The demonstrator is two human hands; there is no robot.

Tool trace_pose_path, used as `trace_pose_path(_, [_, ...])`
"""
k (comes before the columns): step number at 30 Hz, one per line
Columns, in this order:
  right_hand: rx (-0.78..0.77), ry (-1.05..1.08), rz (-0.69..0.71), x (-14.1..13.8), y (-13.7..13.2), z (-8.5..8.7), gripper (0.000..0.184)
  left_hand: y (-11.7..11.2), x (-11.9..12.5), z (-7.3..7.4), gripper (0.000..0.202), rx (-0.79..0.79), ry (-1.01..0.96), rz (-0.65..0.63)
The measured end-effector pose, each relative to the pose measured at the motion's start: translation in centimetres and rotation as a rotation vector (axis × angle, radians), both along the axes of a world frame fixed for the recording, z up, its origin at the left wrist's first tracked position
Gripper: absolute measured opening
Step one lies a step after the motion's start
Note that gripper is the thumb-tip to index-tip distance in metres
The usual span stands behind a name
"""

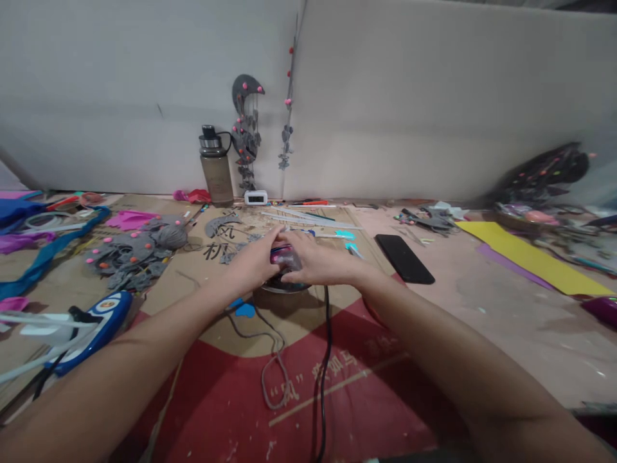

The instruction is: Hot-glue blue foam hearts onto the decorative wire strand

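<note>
In the middle of the table, my left hand [256, 258] and my right hand [321, 258] curve around the two sides of a rounded dark object [288, 258] with some pink and blue on it. My fingers cover most of it, so its kind is not clear. A shallow round rim [284, 289] shows beneath. From its right side a black cable [326, 360] runs down toward me. A loose grey cord [264, 379] loops over the cardboard in front, beside a small blue piece [245, 310].
Left are a felt-like grey bundle with pink dots [139, 247] and a blue-white power strip [99, 328]. A bottle [218, 173] and a small digital clock [255, 198] stand behind. Right lie a black phone [403, 258] and yellow sheet [530, 257]. Grey ornaments [248, 135] hang against the wall.
</note>
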State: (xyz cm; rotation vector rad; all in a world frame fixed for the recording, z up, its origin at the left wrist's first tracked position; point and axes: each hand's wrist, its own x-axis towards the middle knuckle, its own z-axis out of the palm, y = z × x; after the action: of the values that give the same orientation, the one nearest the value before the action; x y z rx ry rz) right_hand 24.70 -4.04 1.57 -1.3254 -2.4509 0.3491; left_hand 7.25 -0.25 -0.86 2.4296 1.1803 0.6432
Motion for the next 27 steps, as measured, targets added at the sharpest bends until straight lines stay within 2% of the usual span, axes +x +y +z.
trace_pose_path(2, [0.098, -0.024, -0.089, 0.1, -1.0, 1.1, 0.065, -0.1, 0.0, 0.1, 0.082, 0.02, -0.01, 0.001])
trace_pose_path(4, [0.219, -0.006, -0.203, 0.1, -2.2, 2.4, 0.043, -0.3, 0.0, 0.1, 0.072, 0.047, -0.023, -0.044])
trace_pose_path(5, [0.239, 0.012, -0.214, 0.2, -2.7, 3.0, 0.029, -0.3, 0.0, 0.1, 0.066, 0.061, -0.026, -0.07])
trace_pose_path(6, [0.207, 0.024, -0.183, 0.2, -3.2, 3.5, 0.022, -0.4, 0.0, 0.2, 0.06, 0.072, -0.025, -0.091])
trace_pose_path(8, [0.077, -0.001, -0.087, 0.3, -4.0, 4.0, 0.022, -0.4, 0.1, 0.2, 0.053, 0.086, -0.011, -0.11])
trace_pose_path(10, [-0.027, -0.073, -0.008, 0.4, -4.4, 3.7, 0.023, -0.4, 0.2, 0.2, 0.052, 0.102, 0.015, -0.092])
trace_pose_path(12, [-0.052, -0.144, 0.029, 0.6, -4.6, 2.8, 0.023, -0.4, 0.3, 0.2, 0.055, 0.118, 0.041, -0.072])
trace_pose_path(16, [-0.004, -0.268, 0.053, 0.6, -4.4, 0.9, 0.031, -0.3, 0.3, 0.0, 0.056, 0.131, 0.077, -0.06])
trace_pose_path(20, [0.042, -0.401, 0.055, 0.3, -4.2, 0.4, 0.024, -0.4, 0.3, 0.0, 0.056, 0.113, 0.095, -0.057])
trace_pose_path(27, [-0.025, -0.194, 0.073, 0.5, -3.9, 0.9, 0.02, -0.4, 0.5, 0.2, 0.052, 0.106, 0.104, -0.069])
